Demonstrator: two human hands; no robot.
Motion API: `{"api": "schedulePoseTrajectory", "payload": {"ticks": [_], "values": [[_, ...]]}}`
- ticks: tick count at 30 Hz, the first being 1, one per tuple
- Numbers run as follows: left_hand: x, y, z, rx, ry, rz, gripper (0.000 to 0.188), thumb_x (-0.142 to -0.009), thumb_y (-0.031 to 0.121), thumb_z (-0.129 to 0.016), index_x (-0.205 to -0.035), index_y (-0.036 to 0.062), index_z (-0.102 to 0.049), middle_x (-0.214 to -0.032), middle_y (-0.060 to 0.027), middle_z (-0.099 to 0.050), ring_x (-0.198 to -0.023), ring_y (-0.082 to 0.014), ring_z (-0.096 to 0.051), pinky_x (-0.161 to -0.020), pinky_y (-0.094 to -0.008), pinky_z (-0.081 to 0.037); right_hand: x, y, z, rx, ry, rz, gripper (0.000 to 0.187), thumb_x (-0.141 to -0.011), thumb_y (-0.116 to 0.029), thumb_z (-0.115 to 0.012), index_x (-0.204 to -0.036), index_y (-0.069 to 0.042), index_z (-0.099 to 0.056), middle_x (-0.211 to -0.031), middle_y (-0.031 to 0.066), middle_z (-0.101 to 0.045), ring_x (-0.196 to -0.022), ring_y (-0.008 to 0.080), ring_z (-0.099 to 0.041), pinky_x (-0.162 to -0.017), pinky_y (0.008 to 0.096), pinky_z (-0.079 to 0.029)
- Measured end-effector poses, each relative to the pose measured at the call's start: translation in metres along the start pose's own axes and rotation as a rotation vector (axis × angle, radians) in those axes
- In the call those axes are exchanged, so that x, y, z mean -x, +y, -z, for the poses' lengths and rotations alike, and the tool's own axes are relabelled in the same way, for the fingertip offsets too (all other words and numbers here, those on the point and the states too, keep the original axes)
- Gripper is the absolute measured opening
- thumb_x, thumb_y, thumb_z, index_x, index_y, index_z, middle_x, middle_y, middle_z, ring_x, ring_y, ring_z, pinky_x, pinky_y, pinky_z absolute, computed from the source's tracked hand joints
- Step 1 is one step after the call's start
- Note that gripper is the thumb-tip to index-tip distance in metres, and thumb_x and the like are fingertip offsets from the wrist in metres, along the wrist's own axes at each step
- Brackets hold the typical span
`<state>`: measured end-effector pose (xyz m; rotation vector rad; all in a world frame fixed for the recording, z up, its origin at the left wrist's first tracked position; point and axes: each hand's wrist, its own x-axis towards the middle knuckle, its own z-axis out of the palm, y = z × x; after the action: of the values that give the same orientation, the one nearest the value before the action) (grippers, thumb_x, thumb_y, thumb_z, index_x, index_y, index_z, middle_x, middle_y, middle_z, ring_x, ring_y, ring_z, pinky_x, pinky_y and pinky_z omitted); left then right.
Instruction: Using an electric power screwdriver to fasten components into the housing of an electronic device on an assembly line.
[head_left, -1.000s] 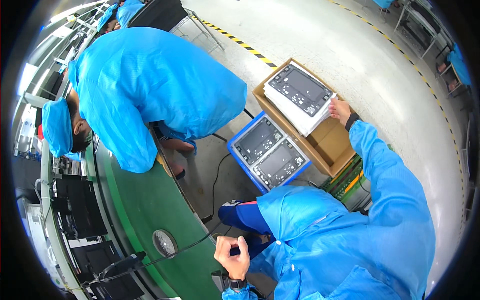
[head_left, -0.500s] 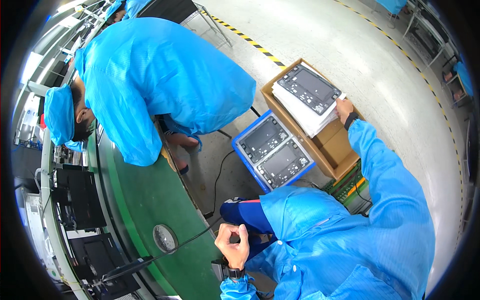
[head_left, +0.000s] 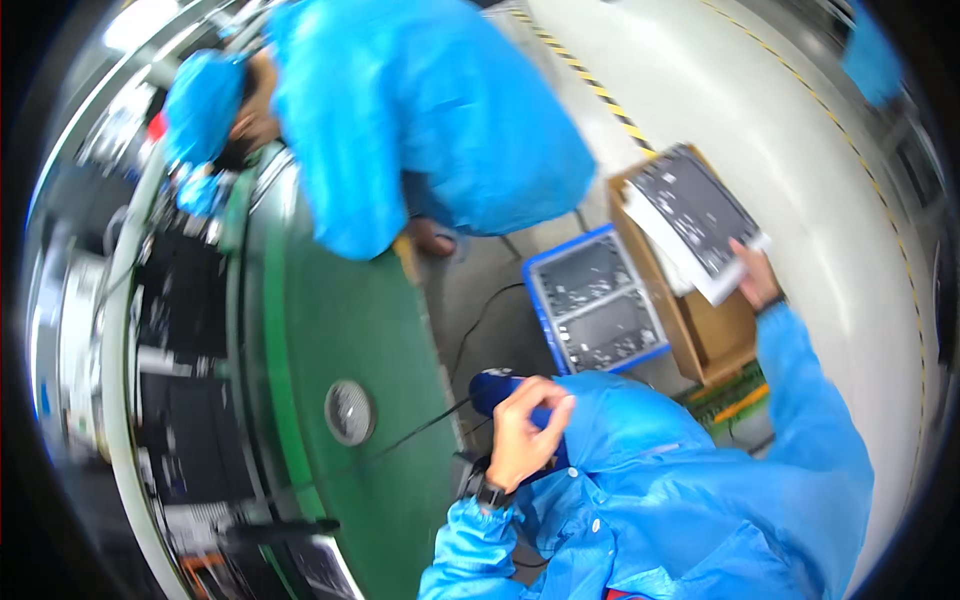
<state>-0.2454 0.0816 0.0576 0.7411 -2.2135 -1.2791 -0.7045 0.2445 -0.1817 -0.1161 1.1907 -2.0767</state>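
Note:
My right hand [head_left: 757, 274] is closed on the near corner of a dark tablet-sized panel [head_left: 690, 205] with small light parts on it. A white sheet [head_left: 722, 285] lies beneath the panel and shows at the gripped corner. Both are over an open cardboard box [head_left: 697, 330], where a stack of white sheets [head_left: 655, 235] shows beside them. My left hand [head_left: 525, 432] hangs above my lap near the table edge, fingers curled and thumb close to the fingertips. Whether something small is between them is hidden.
A blue-rimmed tray [head_left: 540, 312] holds two similar dark panels beside the box. On the green table [head_left: 350, 300] lies a round, ridged clear dish [head_left: 350, 412]. A co-worker in blue [head_left: 440, 120] leans over the table's far end. A dark cable [head_left: 420, 430] crosses the table edge.
The view has shifted, and things appear farther right and blurred. My right hand's panel now tilts, with more of the white sheet beneath it showing. My left hand has risen slightly, still curled.

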Motion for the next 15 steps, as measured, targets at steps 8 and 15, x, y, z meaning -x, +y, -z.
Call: {"api": "schedulePoseTrajectory", "payload": {"ticks": [8,15], "values": [[0.046,0.024,-0.019,0.32,-0.23,0.211,0.111,-0.077,0.043,-0.089,-0.154,-0.0038,-0.024,-0.149,-0.0272,-0.047,-0.135,-0.0347,-0.052,-0.112,-0.0419,-0.042,0.146,-0.061,-0.185,0.133,-0.48,-0.127,0.06,-0.095,-0.007,-0.066,-0.149,0.001,-0.04,-0.14,0.0148,-0.057,-0.124,0.0271,-0.06,-0.107,0.0415,-0.049],[0.162,0.1,0.024,0.885,-0.337,0.889,0.097,-0.071,0.047,-0.091,-0.145,-0.0021,-0.05,-0.143,-0.0202,-0.056,-0.132,-0.0276,-0.052,-0.112,-0.0389,-0.04,0.249,-0.014,-0.344,0.254,-1.102,-0.546,0.067,-0.083,-0.014,-0.074,-0.143,0.002,-0.048,-0.125,0.0122,-0.064,-0.113,0.0244,-0.064,-0.098,0.0397,-0.052]]}}
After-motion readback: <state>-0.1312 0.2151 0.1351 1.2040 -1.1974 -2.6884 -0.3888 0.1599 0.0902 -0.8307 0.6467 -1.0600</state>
